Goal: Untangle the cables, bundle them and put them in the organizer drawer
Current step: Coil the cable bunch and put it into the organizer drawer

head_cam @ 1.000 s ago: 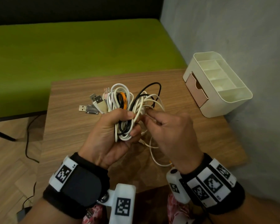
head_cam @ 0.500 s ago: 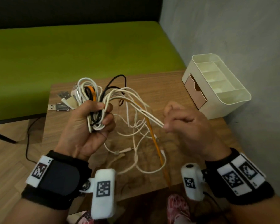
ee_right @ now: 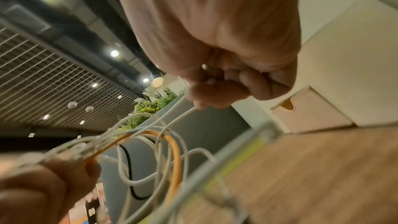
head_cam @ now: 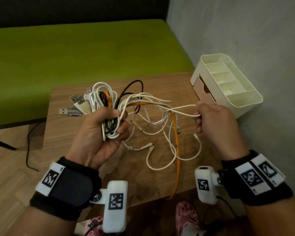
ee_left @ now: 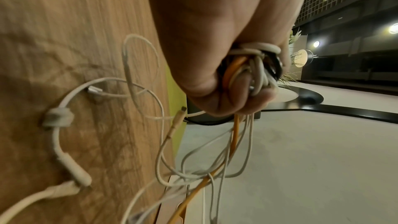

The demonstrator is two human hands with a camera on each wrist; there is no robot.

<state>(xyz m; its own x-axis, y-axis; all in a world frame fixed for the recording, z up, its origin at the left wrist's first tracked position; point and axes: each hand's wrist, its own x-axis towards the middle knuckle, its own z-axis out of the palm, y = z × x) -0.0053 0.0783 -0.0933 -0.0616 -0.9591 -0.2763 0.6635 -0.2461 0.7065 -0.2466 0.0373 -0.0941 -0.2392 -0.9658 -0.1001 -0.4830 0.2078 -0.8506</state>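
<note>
A tangled bunch of cables (head_cam: 109, 114), white, black and orange, is gripped in the left hand (head_cam: 99, 135) above the wooden table (head_cam: 71, 133); its fingers are curled tightly round the bunch, with the thumb pressed over the top. USB plugs (head_cam: 78, 104) are seen sticking out of the bunch toward 10 o'clock. One white cable (head_cam: 182, 108) is pinched between thumb and forefinger of the right hand (head_cam: 215, 123), whose other fingers are curled in, and is drawn taut from the bunch toward 3 o'clock. Loose white loops (head_cam: 160, 150) and an orange cable (head_cam: 176, 150) hang between the two hands and trail over the table toward 6 o'clock; several small connectors are seen lying on the wood. The cream organizer (head_cam: 245, 106) is placed at the table's 2 o'clock corner, against the grey wall (head_cam: 245, 31), with its pink drawer (head_cam: 204, 91) pulled slightly open. A green bench (head_cam: 75, 53) is seen beyond the table at 12 o'clock
</note>
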